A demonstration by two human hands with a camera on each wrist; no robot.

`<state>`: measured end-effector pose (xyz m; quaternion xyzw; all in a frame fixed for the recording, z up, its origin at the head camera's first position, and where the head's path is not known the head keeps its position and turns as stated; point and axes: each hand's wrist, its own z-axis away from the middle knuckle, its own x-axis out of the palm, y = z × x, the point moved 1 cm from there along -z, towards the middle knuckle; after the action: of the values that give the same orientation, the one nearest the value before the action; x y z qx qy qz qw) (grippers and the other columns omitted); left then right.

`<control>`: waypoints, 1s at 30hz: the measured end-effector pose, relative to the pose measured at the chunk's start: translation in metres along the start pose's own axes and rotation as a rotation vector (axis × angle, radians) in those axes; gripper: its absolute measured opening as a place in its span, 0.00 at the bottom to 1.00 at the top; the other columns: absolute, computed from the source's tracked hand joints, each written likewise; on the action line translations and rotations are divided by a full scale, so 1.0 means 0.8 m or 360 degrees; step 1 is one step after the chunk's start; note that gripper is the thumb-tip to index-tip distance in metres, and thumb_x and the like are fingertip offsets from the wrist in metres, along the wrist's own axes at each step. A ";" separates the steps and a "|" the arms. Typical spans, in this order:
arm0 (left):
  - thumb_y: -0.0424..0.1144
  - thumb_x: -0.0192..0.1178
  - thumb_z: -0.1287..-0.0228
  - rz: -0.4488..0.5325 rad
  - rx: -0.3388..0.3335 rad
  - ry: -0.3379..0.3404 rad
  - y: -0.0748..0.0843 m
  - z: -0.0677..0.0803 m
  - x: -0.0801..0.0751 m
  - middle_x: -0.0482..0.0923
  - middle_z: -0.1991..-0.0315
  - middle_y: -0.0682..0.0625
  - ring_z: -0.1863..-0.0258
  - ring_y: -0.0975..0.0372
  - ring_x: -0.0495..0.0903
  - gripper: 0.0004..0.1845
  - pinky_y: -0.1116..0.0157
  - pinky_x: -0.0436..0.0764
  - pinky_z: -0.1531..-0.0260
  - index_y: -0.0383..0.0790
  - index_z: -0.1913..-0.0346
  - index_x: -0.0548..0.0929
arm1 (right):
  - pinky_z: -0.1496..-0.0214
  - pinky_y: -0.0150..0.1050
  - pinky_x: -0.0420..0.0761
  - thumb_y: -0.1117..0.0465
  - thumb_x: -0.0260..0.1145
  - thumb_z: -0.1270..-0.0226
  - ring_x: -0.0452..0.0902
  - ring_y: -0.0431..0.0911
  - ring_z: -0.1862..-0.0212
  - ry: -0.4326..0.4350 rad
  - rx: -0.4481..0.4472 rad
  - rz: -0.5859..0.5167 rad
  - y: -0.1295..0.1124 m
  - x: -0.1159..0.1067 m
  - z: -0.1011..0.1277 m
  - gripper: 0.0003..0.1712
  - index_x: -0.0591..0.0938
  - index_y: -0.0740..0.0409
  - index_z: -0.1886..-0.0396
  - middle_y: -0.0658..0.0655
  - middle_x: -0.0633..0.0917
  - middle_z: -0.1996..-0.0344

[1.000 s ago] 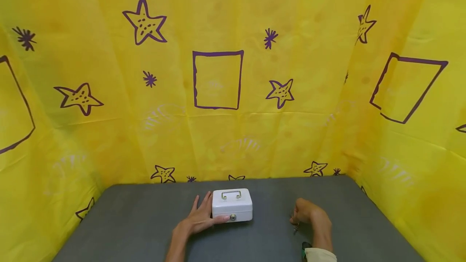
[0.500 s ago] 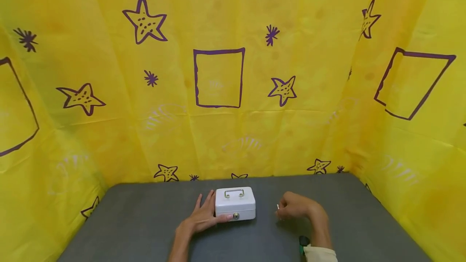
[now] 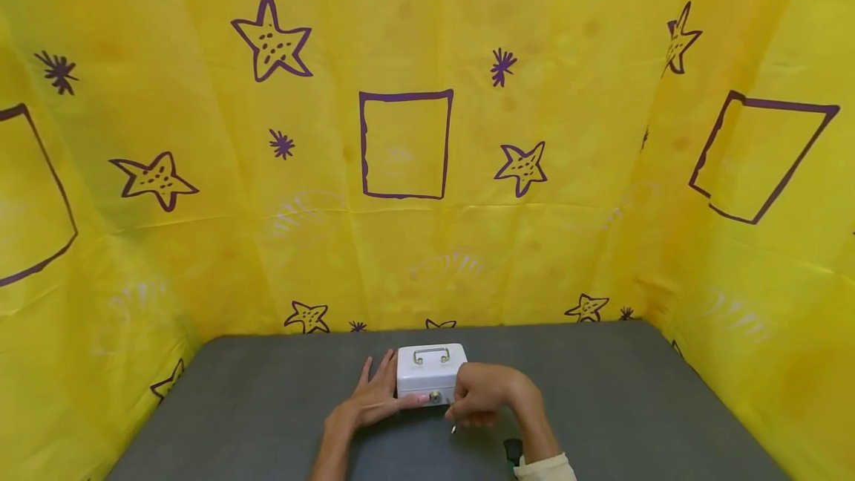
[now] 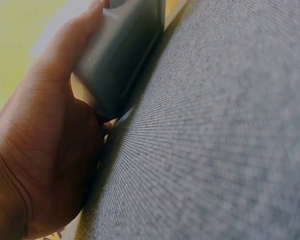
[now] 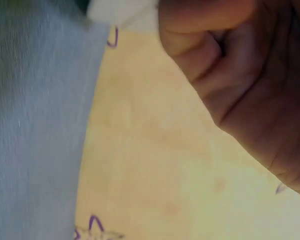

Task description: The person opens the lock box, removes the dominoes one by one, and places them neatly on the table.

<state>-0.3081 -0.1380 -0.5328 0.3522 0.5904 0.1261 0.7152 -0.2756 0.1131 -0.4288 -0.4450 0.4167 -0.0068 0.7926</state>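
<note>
A small white cash box [image 3: 415,375] with a metal carry handle [image 3: 431,352] on its lid sits closed on the table. A round lock [image 3: 436,396] is in its front. My left hand [image 3: 375,398] rests against its left side, the visible fingers straight and the thumb laid across the front beside the lock. In the left wrist view the box [image 4: 121,55] looks dark behind the thumb. My right hand [image 3: 486,393], fingers curled, is at the box's front right and pinches a small key; a metal piece [image 3: 454,429] hangs below. The fingertips are cut off in the right wrist view.
The grey tabletop [image 3: 280,392] is enclosed at the back and sides by yellow cloth [image 3: 401,266] printed with purple stars and squares. A dark band [image 3: 513,451] is on my right wrist beside a pale sleeve [image 3: 546,468].
My right hand has moved left with the key, from well to the right of the box to its front right. The left hand keeps its place on the box.
</note>
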 end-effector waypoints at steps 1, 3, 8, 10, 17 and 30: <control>0.78 0.59 0.41 0.0002 -0.0003 0.0008 -0.002 -0.001 0.000 0.45 0.15 0.32 0.13 0.42 0.42 0.67 0.41 0.27 0.17 0.32 0.16 0.47 | 0.85 0.26 0.66 0.64 0.72 0.32 0.67 0.36 0.90 0.0008 0.0008 0.0006 -0.004 0.003 -0.005 0.21 0.84 0.72 0.84 0.48 0.75 0.93; 0.77 0.60 0.41 -0.0006 0.0000 0.0021 -0.006 -0.003 0.002 0.45 0.15 0.32 0.13 0.42 0.42 0.66 0.41 0.28 0.17 0.31 0.16 0.48 | 0.87 0.27 0.68 0.64 0.72 0.32 0.69 0.37 0.92 0.0032 0.0040 0.0016 -0.008 0.010 -0.013 0.21 0.84 0.69 0.85 0.49 0.77 0.93; 0.73 0.61 0.38 -0.0025 0.0011 0.0039 -0.014 -0.007 0.006 0.48 0.15 0.34 0.13 0.43 0.43 0.63 0.41 0.29 0.17 0.32 0.16 0.51 | 0.89 0.30 0.71 0.64 0.73 0.32 0.70 0.38 0.93 0.0076 0.0111 0.0069 -0.010 0.021 -0.025 0.23 0.82 0.62 0.89 0.49 0.77 0.94; 0.73 0.62 0.38 -0.0023 0.0014 0.0039 -0.016 -0.007 0.008 0.49 0.15 0.34 0.13 0.43 0.43 0.63 0.41 0.29 0.17 0.32 0.16 0.51 | 0.89 0.32 0.73 0.64 0.72 0.33 0.71 0.38 0.93 0.0094 0.0118 0.0077 -0.010 0.024 -0.026 0.23 0.82 0.61 0.89 0.49 0.77 0.94; 0.74 0.61 0.39 -0.0026 -0.0009 0.0020 -0.018 -0.008 0.007 0.47 0.15 0.35 0.13 0.44 0.43 0.63 0.40 0.30 0.17 0.33 0.16 0.50 | 0.89 0.34 0.75 0.63 0.71 0.33 0.71 0.38 0.93 0.0128 0.0098 0.0036 -0.012 0.026 -0.030 0.23 0.82 0.63 0.89 0.50 0.77 0.95; 0.75 0.59 0.38 -0.0035 0.0042 -0.0001 0.004 0.000 -0.003 0.50 0.16 0.31 0.14 0.40 0.45 0.63 0.37 0.33 0.18 0.29 0.17 0.50 | 0.78 0.59 0.86 0.57 0.72 0.31 0.71 0.37 0.93 0.0306 0.0042 0.0117 -0.017 0.020 -0.031 0.24 0.83 0.64 0.87 0.50 0.77 0.95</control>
<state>-0.3078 -0.1372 -0.5291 0.3551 0.5957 0.1102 0.7119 -0.2769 0.0813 -0.4355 -0.4162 0.5068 -0.0260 0.7545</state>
